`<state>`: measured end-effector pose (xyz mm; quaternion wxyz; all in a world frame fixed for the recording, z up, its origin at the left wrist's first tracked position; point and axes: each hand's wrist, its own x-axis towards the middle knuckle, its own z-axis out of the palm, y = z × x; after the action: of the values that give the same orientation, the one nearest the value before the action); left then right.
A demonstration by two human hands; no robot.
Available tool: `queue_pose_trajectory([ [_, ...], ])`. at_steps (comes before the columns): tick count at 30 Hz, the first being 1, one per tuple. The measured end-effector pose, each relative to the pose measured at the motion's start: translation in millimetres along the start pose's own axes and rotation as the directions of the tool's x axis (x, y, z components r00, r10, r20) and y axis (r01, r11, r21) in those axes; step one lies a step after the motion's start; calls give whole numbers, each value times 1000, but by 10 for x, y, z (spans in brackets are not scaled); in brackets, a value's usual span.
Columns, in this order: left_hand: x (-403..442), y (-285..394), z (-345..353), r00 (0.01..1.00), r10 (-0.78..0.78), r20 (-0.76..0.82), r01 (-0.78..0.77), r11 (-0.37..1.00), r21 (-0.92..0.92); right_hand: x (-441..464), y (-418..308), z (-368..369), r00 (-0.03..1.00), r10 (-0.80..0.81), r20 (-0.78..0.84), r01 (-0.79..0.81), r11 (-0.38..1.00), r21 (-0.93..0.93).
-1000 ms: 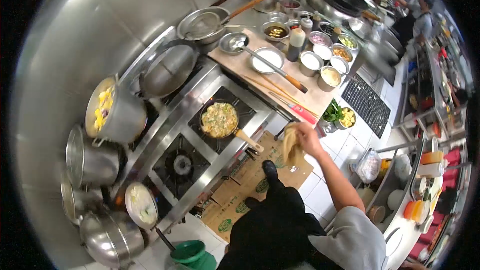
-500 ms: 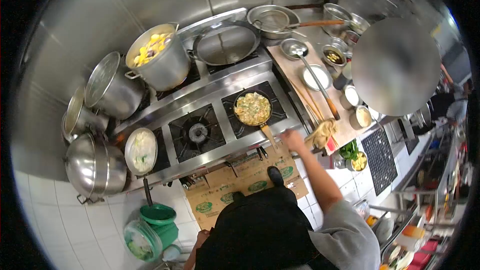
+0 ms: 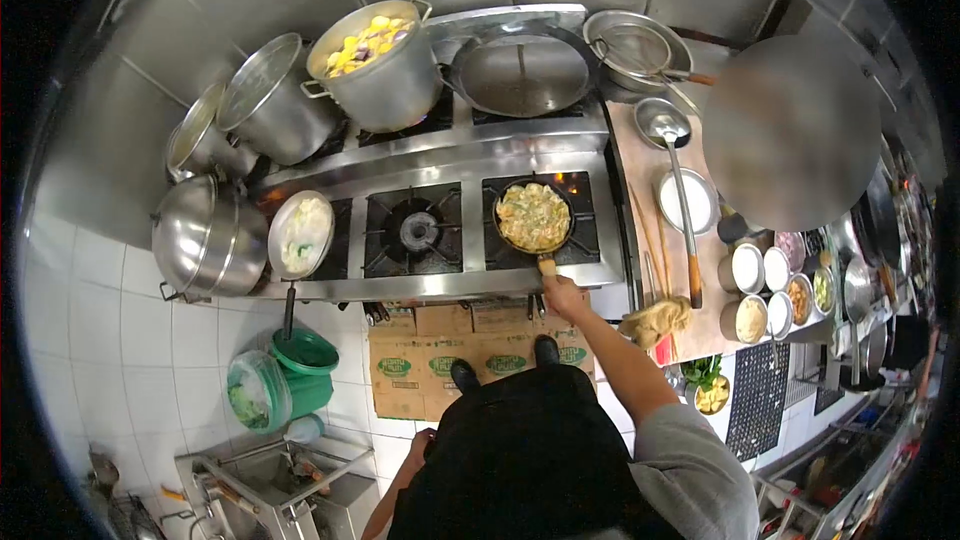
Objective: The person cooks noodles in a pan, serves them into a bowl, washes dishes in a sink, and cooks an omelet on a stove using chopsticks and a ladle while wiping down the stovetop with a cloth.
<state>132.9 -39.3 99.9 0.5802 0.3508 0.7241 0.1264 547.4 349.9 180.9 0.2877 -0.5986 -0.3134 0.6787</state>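
Note:
My right hand is closed around the tan handle of a small black frying pan, its fingers partly hidden from above. The pan sits on the right front burner, filled with a chunky yellowish mix with green bits. Orange flame shows behind the pan. Low at my side, next to the black apron, hangs my left hand; its fingers are mostly hidden.
A white-looking pan rests at the stove's left. Behind stand a large pot and a wok. On the board at right lie a ladle, a crumpled cloth and several ingredient containers. Cardboard covers the floor.
My right hand has moved left from beside the pan handle and taken hold of it. The view has turned and shifted, and more of the floor at left shows.

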Motion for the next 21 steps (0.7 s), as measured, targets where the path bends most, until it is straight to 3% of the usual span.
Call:
queue_pose_trajectory([
  [1,-31,-45,8,998,59,5,-59,998,-36,23,26,-174,1000,15,6,-14,996,-85],
  [3,-191,180,53,973,226,-41,-212,953,216,135,154,-446,998,56,-4,-56,980,-193],
  [4,-273,306,76,949,307,-64,-268,900,343,210,301,-379,989,-113,-96,66,914,-400],
  [6,-402,464,161,984,151,-95,-107,925,365,394,794,-268,869,-463,-173,180,622,-762],
  [7,-405,466,166,988,122,-95,-79,926,368,582,1112,-337,811,-583,50,280,310,-909],
  [9,-339,361,123,992,90,-85,-56,938,342,569,1064,-429,908,-418,-35,279,664,-693],
  [11,-197,237,69,993,97,-69,-68,940,335,411,899,-452,948,-310,-74,253,873,-417],
  [12,-116,170,27,993,104,-62,-78,940,333,346,795,-431,906,-423,-32,360,806,-469],
  [13,-17,115,-29,992,114,-54,-90,939,331,243,640,-408,919,-391,-48,335,839,-428],
  [15,200,-8,-173,989,140,-39,-119,935,335,-123,99,-299,982,-171,-83,143,953,-268],
  [17,468,-109,-345,984,175,-17,-159,924,349,-465,-483,-290,994,-70,-85,49,972,-228],
  [20,836,-101,-579,966,258,9,-242,891,384,-913,-1312,-361,991,-90,-94,55,943,-327],
  [21,876,22,-653,957,288,23,-273,876,397,-1217,-1701,-300,978,-188,-95,139,914,-381],
])
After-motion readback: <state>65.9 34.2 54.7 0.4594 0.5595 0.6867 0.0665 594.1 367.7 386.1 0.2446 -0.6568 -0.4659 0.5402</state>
